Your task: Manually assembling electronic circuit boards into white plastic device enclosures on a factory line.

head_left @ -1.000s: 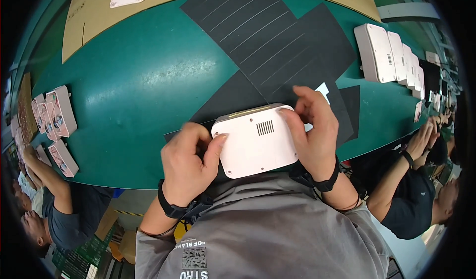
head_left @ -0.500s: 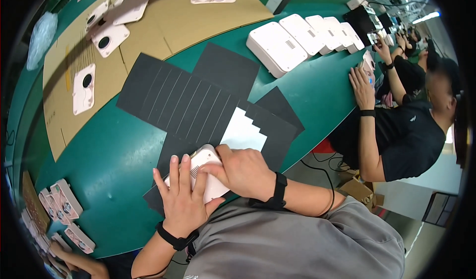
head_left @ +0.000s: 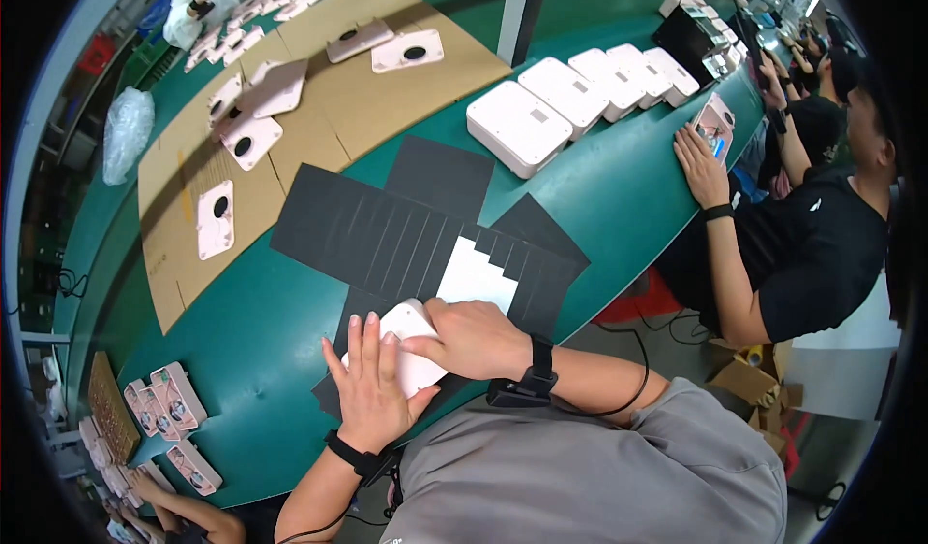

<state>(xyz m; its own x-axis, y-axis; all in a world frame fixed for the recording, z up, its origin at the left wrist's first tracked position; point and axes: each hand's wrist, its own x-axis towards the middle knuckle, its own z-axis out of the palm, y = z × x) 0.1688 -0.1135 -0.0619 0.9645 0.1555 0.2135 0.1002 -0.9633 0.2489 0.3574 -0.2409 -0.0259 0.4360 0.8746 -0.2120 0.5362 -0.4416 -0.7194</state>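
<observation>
A pale pink-white rectangular plastic casing (head_left: 416,372) lies on black sheets at the table's near edge. My left hand (head_left: 375,399) rests on its left side, fingers stretched out and spread. Curled round the casing's far right edge, my right hand (head_left: 488,341) has its thumb pressed on the top face. The casing's underside and my right fingertips are hidden. Just beyond it lies a black sheet (head_left: 338,225) marked with thin parallel lines. A white sheet with a stepped edge (head_left: 476,275) sits on the black material, close to my right hand.
Several closed white casings (head_left: 517,128) stand in a row at the back right. Cardboard (head_left: 319,109) carries pink-white shells with black discs. Opened housings (head_left: 174,404) stand at the left on the green table (head_left: 261,351). A co-worker (head_left: 812,254) handles another unit at the right.
The whole view has shifted, so the table and its contents appear lower and farther right. Both my hands stay on the casing, the right thumb still across its top.
</observation>
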